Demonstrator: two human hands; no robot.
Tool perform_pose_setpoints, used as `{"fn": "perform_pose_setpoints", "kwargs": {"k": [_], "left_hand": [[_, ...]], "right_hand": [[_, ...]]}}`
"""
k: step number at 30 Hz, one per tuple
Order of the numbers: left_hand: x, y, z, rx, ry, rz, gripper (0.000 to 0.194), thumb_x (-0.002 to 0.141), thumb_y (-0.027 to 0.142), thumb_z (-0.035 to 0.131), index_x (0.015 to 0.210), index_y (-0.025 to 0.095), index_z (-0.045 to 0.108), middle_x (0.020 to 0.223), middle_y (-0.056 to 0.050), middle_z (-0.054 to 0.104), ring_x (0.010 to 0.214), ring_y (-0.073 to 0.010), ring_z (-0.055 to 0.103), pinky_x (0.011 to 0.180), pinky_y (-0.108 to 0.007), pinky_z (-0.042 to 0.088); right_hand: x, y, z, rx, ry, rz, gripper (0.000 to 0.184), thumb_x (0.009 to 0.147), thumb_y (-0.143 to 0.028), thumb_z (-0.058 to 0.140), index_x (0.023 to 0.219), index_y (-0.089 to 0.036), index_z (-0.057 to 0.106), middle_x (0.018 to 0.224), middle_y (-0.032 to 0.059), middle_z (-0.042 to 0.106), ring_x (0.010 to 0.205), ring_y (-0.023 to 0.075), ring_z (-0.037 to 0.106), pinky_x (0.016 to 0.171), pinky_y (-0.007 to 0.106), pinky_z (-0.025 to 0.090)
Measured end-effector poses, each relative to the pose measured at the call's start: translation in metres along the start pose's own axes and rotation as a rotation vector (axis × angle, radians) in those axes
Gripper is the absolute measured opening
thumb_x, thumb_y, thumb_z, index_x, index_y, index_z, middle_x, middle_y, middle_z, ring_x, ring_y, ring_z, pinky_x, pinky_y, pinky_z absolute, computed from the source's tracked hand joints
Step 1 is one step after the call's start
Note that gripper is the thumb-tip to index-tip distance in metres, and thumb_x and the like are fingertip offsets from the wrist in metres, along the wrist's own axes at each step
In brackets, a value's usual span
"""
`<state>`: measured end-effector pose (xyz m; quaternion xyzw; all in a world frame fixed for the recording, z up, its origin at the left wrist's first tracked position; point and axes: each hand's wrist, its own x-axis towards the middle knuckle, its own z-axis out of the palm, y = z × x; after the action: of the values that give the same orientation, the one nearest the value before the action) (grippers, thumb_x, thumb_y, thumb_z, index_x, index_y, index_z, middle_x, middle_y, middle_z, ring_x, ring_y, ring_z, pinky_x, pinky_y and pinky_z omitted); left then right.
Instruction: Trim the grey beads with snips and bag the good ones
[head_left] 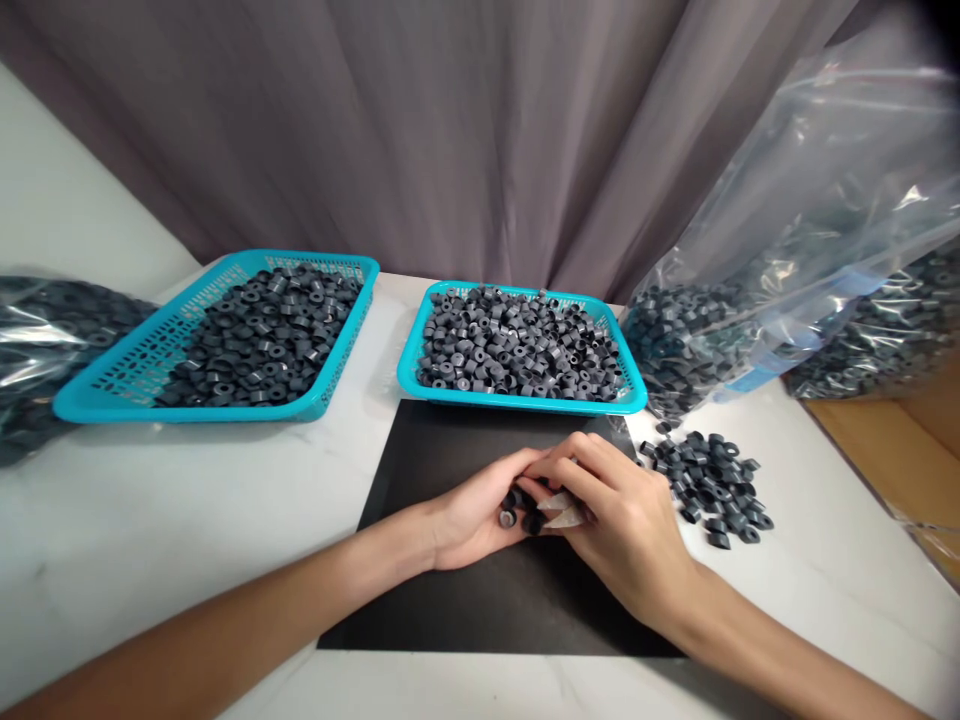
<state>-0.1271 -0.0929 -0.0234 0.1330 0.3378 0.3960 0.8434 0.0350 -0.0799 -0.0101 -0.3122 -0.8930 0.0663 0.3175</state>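
Observation:
My left hand (pixel 472 515) rests on a black mat (pixel 450 600) with its fingers curled round a few small dark grey rubber rings (pixel 517 512). Pressed against it from the right, my right hand (pixel 622 520) pinches a small pale, pointed piece (pixel 561 512) next to those rings. What that pale piece is, I cannot make out. Both hands meet at the middle of the mat.
Two teal baskets (pixel 112 395) (pixel 525 402) of grey rings stand behind the mat. A loose pile of rings (pixel 709 485) lies to the right of my hands. Clear plastic bags of rings sit at the right (pixel 787 260) and far left (pixel 37 340). A brown cardboard box (pixel 900 460) lies at the right.

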Motion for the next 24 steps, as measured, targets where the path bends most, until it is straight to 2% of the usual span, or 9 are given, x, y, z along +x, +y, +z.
{"fn": "perform_pose_setpoints", "kwargs": {"k": [9, 14, 19, 24], "left_hand": [[0.0001, -0.001, 0.0015, 0.001, 0.041, -0.002, 0.024, 0.08, 0.036, 0.073, 0.07, 0.015, 0.066, 0.063, 0.002, 0.059, 0.062, -0.0112, 0.052, 0.064, -0.024, 0.039], [0.001, -0.001, 0.0011, -0.007, 0.07, 0.004, 0.026, 0.082, 0.035, 0.071, 0.067, 0.016, 0.064, 0.059, 0.004, 0.057, 0.057, -0.0085, 0.048, 0.059, -0.021, 0.037], [0.0012, -0.0003, 0.002, -0.013, 0.106, -0.001, 0.027, 0.086, 0.035, 0.067, 0.068, 0.016, 0.063, 0.06, 0.005, 0.057, 0.058, -0.0071, 0.049, 0.058, -0.02, 0.036], [0.0006, 0.0028, 0.004, -0.018, 0.08, -0.043, 0.04, 0.088, 0.048, 0.064, 0.064, 0.016, 0.061, 0.057, 0.003, 0.055, 0.058, -0.0097, 0.053, 0.059, -0.021, 0.04]], "right_hand": [[0.0012, 0.001, 0.0019, -0.071, 0.03, -0.041, 0.015, 0.099, -0.024, 0.053, 0.091, -0.018, 0.064, 0.085, 0.0035, 0.062, 0.076, 0.0133, 0.057, 0.062, 0.024, 0.04], [0.0004, 0.0034, 0.0022, -0.069, 0.022, -0.041, 0.01, 0.097, -0.024, 0.057, 0.095, -0.019, 0.065, 0.087, 0.0034, 0.064, 0.079, 0.0151, 0.057, 0.065, 0.025, 0.041], [0.0026, 0.0029, 0.0027, -0.078, 0.039, -0.059, 0.016, 0.099, -0.02, 0.052, 0.096, -0.019, 0.067, 0.084, 0.003, 0.065, 0.077, 0.0149, 0.057, 0.063, 0.025, 0.04], [0.0059, 0.0034, -0.0003, -0.015, 0.032, -0.047, 0.01, 0.097, -0.019, 0.057, 0.099, -0.019, 0.068, 0.087, 0.0029, 0.065, 0.077, 0.0143, 0.056, 0.064, 0.026, 0.041]]}}
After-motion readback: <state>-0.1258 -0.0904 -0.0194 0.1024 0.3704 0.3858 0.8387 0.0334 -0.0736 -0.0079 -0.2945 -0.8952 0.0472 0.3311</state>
